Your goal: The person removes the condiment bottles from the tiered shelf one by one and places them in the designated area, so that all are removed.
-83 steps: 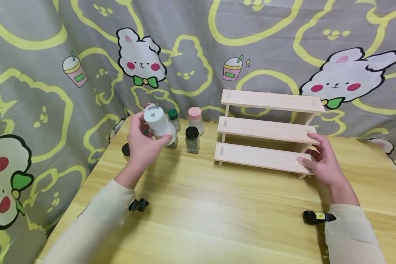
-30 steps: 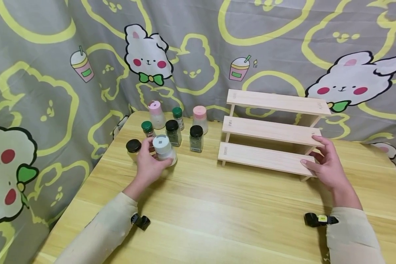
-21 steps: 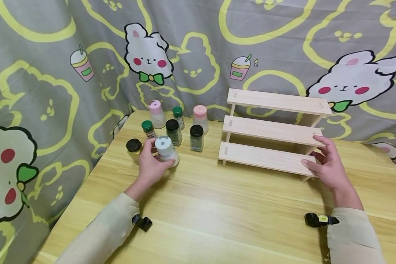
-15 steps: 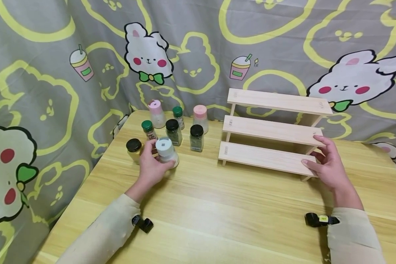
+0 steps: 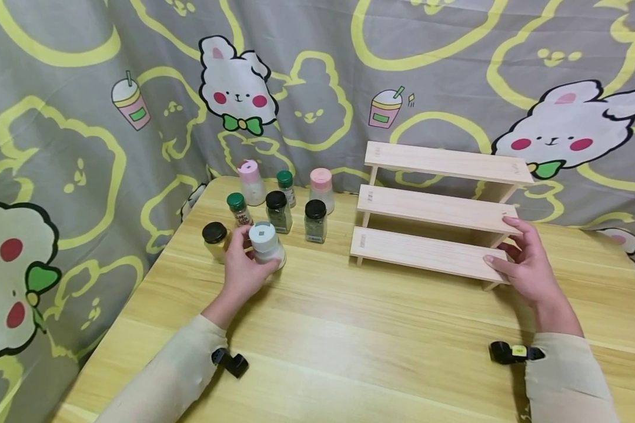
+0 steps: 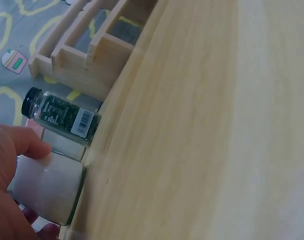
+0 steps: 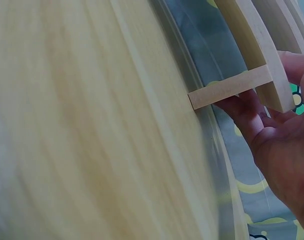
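Observation:
My left hand [image 5: 243,267] grips a seasoning jar [image 5: 263,236] with a pale blue-white lid, thumb on the near side. In the left wrist view this jar [image 6: 47,187] shows white contents, its base right at the tabletop. Over on the right, my right hand [image 5: 529,267] holds the right end of a three-tier wooden rack [image 5: 428,252], thumb on the lowest shelf and a fingertip on the middle one. From the right wrist, fingers [image 7: 242,117] reach behind a rack leg [image 7: 229,91]. All three shelves are bare.
Around the held jar stand a black-lidded yellow jar [image 5: 215,238], two green-capped bottles [image 5: 237,205], two black-capped herb jars [image 5: 315,223], a purple-lidded jar [image 5: 251,182] and a pink-lidded jar [image 5: 321,191]. A patterned curtain [image 5: 307,88] hangs behind the wooden table [image 5: 317,352].
The white-lidded jar, earlier held tilted in the air, has come down toward the viewer to the tabletop in my left hand. My right hand keeps its hold on the rack.

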`<state>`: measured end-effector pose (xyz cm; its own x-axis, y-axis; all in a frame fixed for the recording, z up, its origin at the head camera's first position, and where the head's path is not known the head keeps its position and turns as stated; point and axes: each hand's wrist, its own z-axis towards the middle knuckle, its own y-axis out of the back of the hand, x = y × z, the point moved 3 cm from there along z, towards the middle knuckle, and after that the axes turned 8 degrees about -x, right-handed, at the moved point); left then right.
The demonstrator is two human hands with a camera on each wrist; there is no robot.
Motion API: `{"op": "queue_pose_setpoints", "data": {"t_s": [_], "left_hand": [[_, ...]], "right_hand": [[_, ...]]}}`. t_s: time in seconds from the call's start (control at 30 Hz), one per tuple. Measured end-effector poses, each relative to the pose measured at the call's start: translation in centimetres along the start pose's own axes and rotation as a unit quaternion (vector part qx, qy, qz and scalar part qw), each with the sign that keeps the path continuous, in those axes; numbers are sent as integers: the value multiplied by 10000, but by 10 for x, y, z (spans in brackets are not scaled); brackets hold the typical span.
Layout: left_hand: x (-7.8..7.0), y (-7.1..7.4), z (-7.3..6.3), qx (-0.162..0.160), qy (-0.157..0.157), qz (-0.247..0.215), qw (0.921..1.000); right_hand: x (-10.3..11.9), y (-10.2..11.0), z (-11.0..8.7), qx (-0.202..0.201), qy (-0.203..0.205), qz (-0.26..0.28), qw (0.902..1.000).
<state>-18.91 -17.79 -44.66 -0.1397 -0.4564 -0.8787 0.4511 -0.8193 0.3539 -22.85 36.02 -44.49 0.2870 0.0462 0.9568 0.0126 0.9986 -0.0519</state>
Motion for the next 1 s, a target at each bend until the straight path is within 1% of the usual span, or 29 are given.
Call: {"op": "queue_pose_setpoints", "data": {"t_s": [0.23, 0.37, 0.47, 0.57, 0.67, 0.73, 0.77, 0.83, 0.87, 0.93, 1.0], "left_hand": [[-5, 0, -1, -19, -98, 69, 9999], [-8, 0, 0, -87, -188, -28, 9998], [-13, 1, 4, -251, -404, -199, 9987], [-19, 2, 8, -343, -650, -244, 9970], [-26, 4, 10, -330, -825, -82, 9960], [-30, 7, 12, -368, -997, 105, 9943], [-32, 8, 14, -374, -1052, 202, 9935], [-37, 10, 17, -382, -1179, 429, 9914], [-40, 11, 19, -362, -1239, 527, 9902], [-47, 11, 21, -223, -1362, 691, 9880], [-55, 10, 22, -98, -1585, 879, 9834]], "right_hand": [[0, -1, -1, 7, 70, -68, 10000], [0, -1, -2, -2, 70, -213, 9997], [1, -1, -1, -36, 96, -317, 9994], [0, 0, 0, -85, 87, -355, 9993], [-1, -1, 0, -134, -7, -446, 9989], [-1, -2, 0, -176, -37, -689, 9975], [-1, -3, 0, -211, -53, -878, 9959], [1, -5, 0, -283, -63, -1433, 9893], [2, -6, 1, -326, -85, -1716, 9846], [4, -7, 2, -398, -159, -2216, 9742], [7, -8, 3, -428, -262, -2593, 9645]]}}
